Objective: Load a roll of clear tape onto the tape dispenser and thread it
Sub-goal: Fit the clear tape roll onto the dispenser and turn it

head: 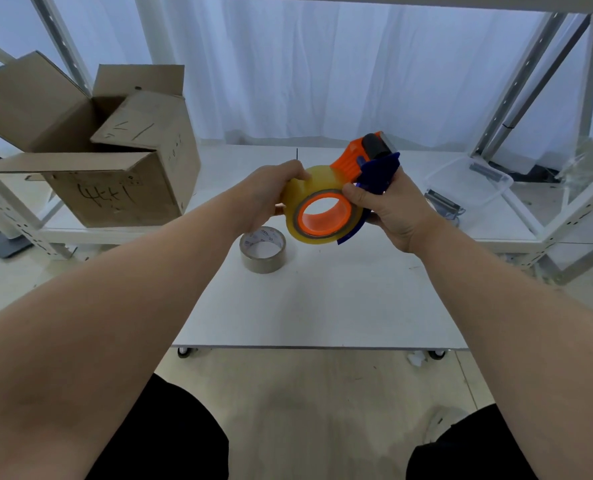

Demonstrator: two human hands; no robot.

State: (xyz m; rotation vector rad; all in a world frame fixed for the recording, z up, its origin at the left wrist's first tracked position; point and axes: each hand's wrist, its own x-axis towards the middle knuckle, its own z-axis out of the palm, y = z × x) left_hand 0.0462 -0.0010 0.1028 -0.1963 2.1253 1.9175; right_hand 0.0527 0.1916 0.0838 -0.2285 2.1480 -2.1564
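Observation:
I hold an orange and blue tape dispenser (364, 161) in the air above the white table (322, 306). A yellowish clear tape roll (298, 195) sits around the dispenser's orange hub. My left hand (270, 192) grips the roll's left and top side, thumb on its upper edge. My right hand (392, 213) holds the dispenser's blue body from the right, thumb pressed on the roll's rim. A black roller shows at the dispenser's far end. A loose tape end is not visible.
A nearly used-up brown tape roll (263, 250) lies on the table below my hands. An open cardboard box (115, 161) stands at the left. A clear plastic bin (471, 181) and metal shelf frames are at the right.

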